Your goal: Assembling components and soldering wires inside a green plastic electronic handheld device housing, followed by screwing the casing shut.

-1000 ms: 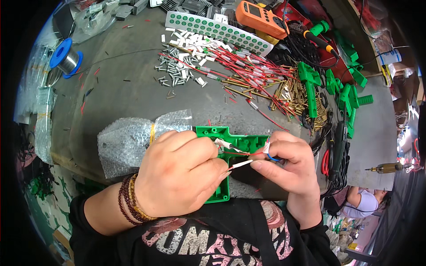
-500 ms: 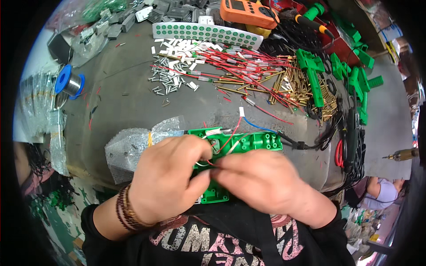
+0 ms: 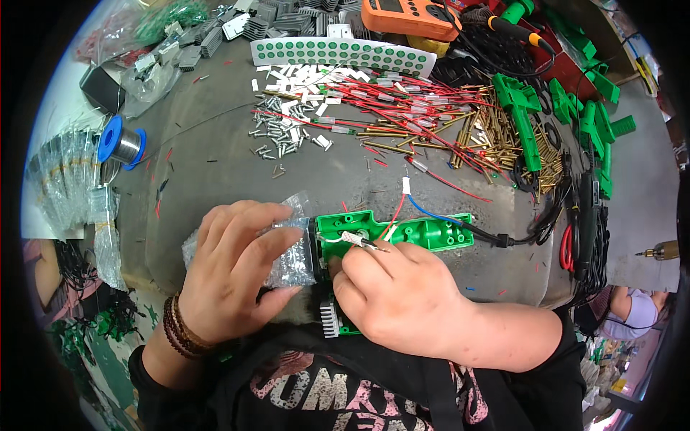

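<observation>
A green plastic tool housing (image 3: 431,233) lies in front of me, its handle part running down toward my body. My right hand (image 3: 406,302) is closed over the middle of it, fingers curled and fingertips mostly hidden. A white-sleeved wire end (image 3: 353,238) sticks out beside its knuckles. My left hand (image 3: 237,276) curves its fingers and thumb around a part wrapped in clear plastic (image 3: 291,255), whose black edge meets the housing's left end. Red and blue wires join at a white connector (image 3: 406,186) above the housing. A grey finned metal piece (image 3: 329,320) sits by the handle.
Behind lie screws (image 3: 277,133), white sleeves, red wires (image 3: 402,108) and brass rods (image 3: 460,140). A solder spool (image 3: 121,140) stands at left, near wrapped parts (image 3: 61,179). An orange meter (image 3: 410,16) is at the back; green housings (image 3: 517,115), black cables and a screwdriver (image 3: 658,251) are right.
My left hand has moved left from the wires to the wrapped part, which now meets the housing end. My right hand has settled lower on the housing, and the view has shifted slightly.
</observation>
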`<move>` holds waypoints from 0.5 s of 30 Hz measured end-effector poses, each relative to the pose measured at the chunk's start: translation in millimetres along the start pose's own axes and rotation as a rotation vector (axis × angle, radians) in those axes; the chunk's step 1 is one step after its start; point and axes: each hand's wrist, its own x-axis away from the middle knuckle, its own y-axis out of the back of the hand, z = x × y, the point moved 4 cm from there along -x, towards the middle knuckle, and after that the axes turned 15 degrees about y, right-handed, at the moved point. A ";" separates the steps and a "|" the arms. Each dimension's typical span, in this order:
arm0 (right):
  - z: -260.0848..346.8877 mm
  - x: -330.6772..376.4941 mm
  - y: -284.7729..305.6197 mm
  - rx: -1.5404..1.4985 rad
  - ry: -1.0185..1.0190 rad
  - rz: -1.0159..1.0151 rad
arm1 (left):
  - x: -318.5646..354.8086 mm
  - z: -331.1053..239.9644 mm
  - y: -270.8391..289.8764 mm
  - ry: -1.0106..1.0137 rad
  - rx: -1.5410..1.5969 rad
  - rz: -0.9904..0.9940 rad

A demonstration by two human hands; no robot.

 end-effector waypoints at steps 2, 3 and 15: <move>0.4 -1.3 0.0 -0.016 0.006 0.004 | -0.3 2.9 -2.0 -0.006 0.018 0.007; -1.0 -0.4 0.0 -0.015 0.002 0.003 | -0.8 4.4 -2.8 -0.010 0.037 0.011; -9.7 30.9 15.2 -0.130 0.029 -0.236 | -6.5 -6.2 -8.5 -0.237 -0.033 -0.032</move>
